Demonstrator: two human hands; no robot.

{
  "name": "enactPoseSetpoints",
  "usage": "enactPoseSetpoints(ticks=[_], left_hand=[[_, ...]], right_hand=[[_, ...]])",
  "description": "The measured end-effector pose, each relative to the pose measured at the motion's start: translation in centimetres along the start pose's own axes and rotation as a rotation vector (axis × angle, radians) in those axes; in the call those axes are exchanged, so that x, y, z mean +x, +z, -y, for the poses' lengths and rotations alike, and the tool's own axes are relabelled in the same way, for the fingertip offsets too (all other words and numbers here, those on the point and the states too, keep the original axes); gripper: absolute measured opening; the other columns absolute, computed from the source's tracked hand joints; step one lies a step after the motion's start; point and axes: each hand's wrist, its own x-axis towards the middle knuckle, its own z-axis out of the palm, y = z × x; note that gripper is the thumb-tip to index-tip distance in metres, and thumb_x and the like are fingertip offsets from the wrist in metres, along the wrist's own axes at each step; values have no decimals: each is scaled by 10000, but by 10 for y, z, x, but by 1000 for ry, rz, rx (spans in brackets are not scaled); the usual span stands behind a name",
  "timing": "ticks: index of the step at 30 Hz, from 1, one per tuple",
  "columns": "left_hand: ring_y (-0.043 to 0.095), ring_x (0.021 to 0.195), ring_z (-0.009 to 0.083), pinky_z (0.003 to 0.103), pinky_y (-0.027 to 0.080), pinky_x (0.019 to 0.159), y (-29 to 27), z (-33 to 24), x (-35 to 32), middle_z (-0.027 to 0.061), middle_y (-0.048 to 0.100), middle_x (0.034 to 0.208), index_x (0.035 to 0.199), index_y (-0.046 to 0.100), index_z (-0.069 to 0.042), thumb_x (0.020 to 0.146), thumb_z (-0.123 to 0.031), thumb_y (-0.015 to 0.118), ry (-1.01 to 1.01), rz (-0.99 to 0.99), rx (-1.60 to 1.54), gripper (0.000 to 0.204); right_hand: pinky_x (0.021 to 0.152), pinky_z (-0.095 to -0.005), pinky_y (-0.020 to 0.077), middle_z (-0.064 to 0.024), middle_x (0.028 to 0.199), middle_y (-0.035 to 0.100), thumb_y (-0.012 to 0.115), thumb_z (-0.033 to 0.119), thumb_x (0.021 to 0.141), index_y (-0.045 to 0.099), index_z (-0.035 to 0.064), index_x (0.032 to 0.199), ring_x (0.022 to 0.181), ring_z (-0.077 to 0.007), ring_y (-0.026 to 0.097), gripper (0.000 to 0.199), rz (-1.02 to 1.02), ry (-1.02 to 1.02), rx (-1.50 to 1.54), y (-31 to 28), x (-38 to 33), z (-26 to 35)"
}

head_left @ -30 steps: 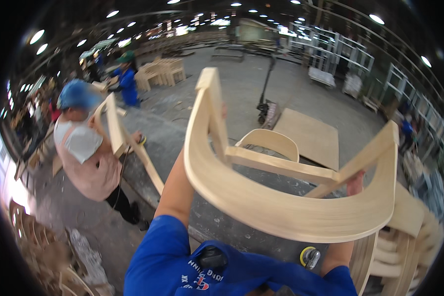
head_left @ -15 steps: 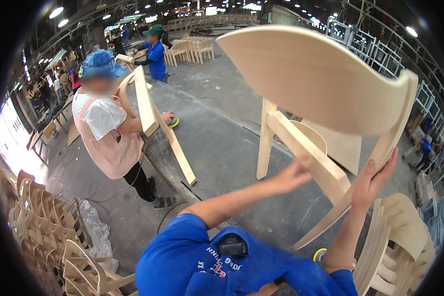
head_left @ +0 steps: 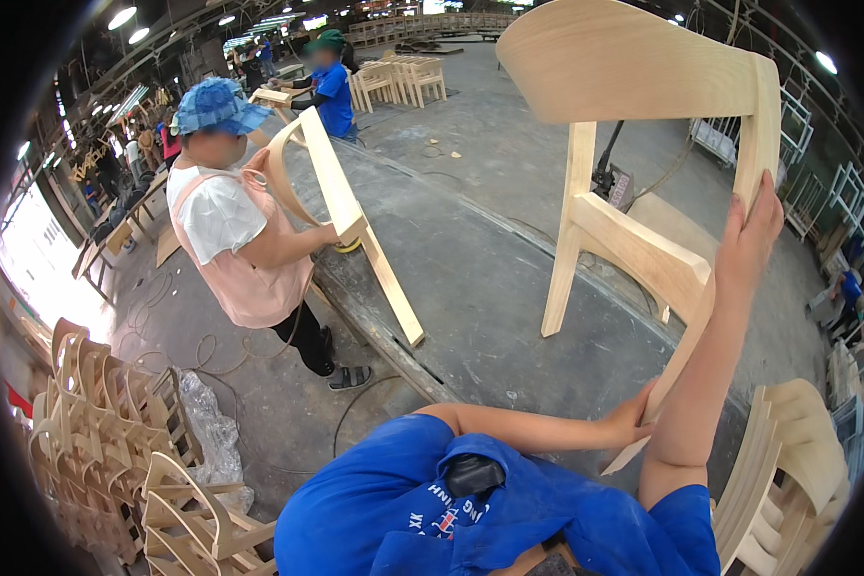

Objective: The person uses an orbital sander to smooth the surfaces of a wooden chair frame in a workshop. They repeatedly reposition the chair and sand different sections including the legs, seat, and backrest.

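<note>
A pale wooden chair frame with a broad curved backrest stands upright at the right of the grey worktable. My right hand grips its near upright, below the backrest. Lower on the same curved leg, close to my body, my left hand is closed round the wood. My right forearm and the leg partly hide its fingers. The frame's other leg reaches down to the tabletop, and a rail joins the two legs.
Across the table's left side, a co-worker in a blue hat holds another chair frame beside a yellow-edged sander. Stacked chair parts stand at lower left and lower right. Cables lie on the floor.
My left hand has moved from beside the rail down to the lower leg and closed on it. The chair frame has turned, and its backrest sits higher and farther right in view.
</note>
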Motion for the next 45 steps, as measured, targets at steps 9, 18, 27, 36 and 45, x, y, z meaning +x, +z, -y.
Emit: enactPoseSetpoints(ticks=[9,18,27,36,45], left_hand=[[480,1223,261,398,388,1030,-101,-8,-14,165,501,1268,1424,191,-32,831,-92,680,-19,239,-42,771],[538,1176,233,399,392,1013,-254,-72,-50,158,577,1248,1393,308,-16,855,-177,650,-325,280,-207,658],[454,1212,392,431,386,975,-288,-123,-5,253,454,1299,1388,338,17,695,-276,791,266,-637,1024,878],[579,1072,356,414,439,924,-342,-107,-19,220,583,1159,1297,451,52,809,-465,650,412,-695,877,738],[597,980,261,359,457,855,-370,-93,-56,167,601,1091,1213,495,66,802,-561,640,394,-685,876,764]], right_hand=[[810,-346,534,-222,1180,595,636,286,890,400,-47,1347,1008,-250,631,613,723,616,1066,23,8,-32],[650,-360,582,-191,1011,629,575,73,857,357,24,1266,808,-269,663,467,451,519,1609,106,-21,37],[1042,-398,361,-271,1306,422,628,149,849,165,-58,1418,1208,-343,459,762,193,329,1315,135,-72,137],[1076,-432,303,-196,1469,245,773,175,771,197,13,1435,1321,-311,323,894,-427,643,178,83,-115,-131],[929,-374,469,-171,1100,616,609,159,882,439,-22,1315,1039,-270,597,499,-1,986,1466,81,-176,-231]])
